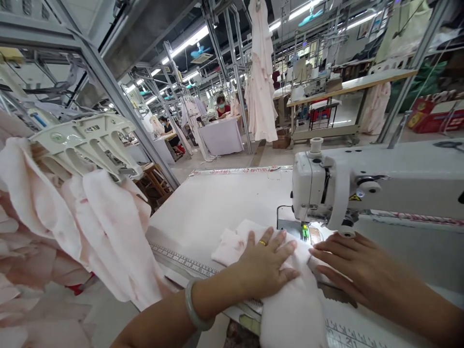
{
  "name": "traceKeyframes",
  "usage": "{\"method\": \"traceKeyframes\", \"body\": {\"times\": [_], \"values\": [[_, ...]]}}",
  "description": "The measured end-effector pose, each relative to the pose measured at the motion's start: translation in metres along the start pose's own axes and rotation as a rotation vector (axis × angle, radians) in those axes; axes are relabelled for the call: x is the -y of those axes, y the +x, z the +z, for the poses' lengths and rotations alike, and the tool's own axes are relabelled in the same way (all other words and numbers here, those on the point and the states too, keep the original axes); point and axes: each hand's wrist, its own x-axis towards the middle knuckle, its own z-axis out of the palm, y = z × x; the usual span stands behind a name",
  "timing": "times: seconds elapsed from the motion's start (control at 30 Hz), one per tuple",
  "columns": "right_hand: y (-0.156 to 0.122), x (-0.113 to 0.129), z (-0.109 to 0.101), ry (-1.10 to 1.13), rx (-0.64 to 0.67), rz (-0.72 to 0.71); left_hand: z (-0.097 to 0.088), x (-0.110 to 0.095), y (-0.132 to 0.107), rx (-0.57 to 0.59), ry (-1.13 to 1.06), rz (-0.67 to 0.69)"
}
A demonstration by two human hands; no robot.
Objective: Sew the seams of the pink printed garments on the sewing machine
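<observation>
A pale pink piece of fabric (pixel 293 309) lies on the white sewing table (pixel 217 198) and hangs over its front edge. My left hand (pixel 268 263) rests flat on the cloth with its fingers spread, a ring on one finger. To the right, my right hand (pixel 348 261) lies with stretched fingers at the fabric's right edge, close to the needle area. Just beyond both hands stands a white sewing machine (pixel 319 188), its lamp lighting the green presser foot part (pixel 305 233). The cloth under my left palm is hidden.
Pink garment pieces (pixel 108 232) hang from a white plastic rack (pixel 87 140) at the left. A measuring tape (pixel 184 261) runs along the table's front edge. Metal posts, other worktables (pixel 351 89) and hanging pink garments (pixel 261 92) stand beyond, with people seated farther back.
</observation>
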Motion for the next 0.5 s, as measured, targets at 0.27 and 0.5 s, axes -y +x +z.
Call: {"method": "traceKeyframes", "body": {"times": [0.27, 0.5], "values": [[-0.001, -0.001, 0.005, 0.037, 0.077, 0.009, -0.007, 0.004, 0.009, -0.146, 0.051, 0.259], [-0.01, -0.007, 0.007, 0.001, -0.008, 0.117, -0.006, 0.006, 0.018, -0.068, 0.036, 0.279]]}}
